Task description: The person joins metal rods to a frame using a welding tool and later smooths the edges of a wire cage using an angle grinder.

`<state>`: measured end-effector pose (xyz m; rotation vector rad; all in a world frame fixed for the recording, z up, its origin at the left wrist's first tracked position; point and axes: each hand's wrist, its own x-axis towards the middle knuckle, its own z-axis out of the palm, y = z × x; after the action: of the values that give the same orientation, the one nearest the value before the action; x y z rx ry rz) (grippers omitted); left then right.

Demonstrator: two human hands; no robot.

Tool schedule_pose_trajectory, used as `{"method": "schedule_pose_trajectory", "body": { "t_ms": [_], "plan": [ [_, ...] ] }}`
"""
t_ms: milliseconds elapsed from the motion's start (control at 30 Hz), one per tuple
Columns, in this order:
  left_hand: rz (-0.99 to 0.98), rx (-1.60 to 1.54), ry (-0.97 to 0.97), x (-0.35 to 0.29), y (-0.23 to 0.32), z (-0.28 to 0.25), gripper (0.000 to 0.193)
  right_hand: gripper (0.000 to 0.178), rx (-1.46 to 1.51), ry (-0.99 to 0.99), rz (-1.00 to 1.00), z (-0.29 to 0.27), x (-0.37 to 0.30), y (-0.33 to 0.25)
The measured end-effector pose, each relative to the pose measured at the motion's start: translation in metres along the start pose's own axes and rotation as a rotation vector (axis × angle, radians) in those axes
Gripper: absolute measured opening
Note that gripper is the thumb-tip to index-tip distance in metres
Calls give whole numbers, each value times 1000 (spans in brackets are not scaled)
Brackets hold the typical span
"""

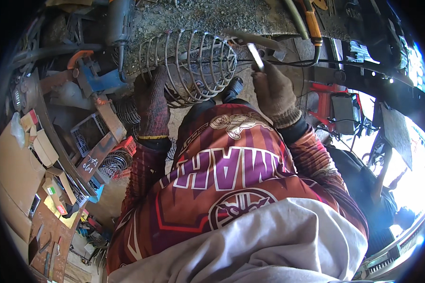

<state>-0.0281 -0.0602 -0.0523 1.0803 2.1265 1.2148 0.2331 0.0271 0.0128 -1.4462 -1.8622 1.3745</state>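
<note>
Wire cage [178, 56] runs left-right at table's [203, 16] near edge — left grip [153, 101] clutches left end, right grip [275, 89] holds hammer [256, 57] beside right end.

Harsh daylight floods in from the right, bleaching part of that side white — bluish haze veils the person [363, 188] there. The right hand [275, 92] looks lighter than the shadowed left hand [152, 101]; fisheye distortion bends straight edges near the black corners.
</note>
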Motion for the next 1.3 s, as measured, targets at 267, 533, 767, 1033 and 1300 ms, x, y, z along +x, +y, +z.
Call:
{"method": "schedule_pose_trajectory", "body": {
  "t_ms": [267,533,767,1033,1300],
  "plan": [
    [-86,-37,-39,5,-9,1,46,27,-33,52,-33,7,3,8],
    [-220,-182,-54,4,-2,-1,42,31,-274,31,-80,7,-4,24],
    [-262,-162,-53,0,5,3,36,33,-170,140,-123,1,-14,20],
    [-284,-518,21,2,-7,-3,42,28,-158,116,-94,-5,-7,25],
    [-424,-457,28,12,-2,-9,43,38,-106,47,-207,-5,5,-5]
  ]
}}
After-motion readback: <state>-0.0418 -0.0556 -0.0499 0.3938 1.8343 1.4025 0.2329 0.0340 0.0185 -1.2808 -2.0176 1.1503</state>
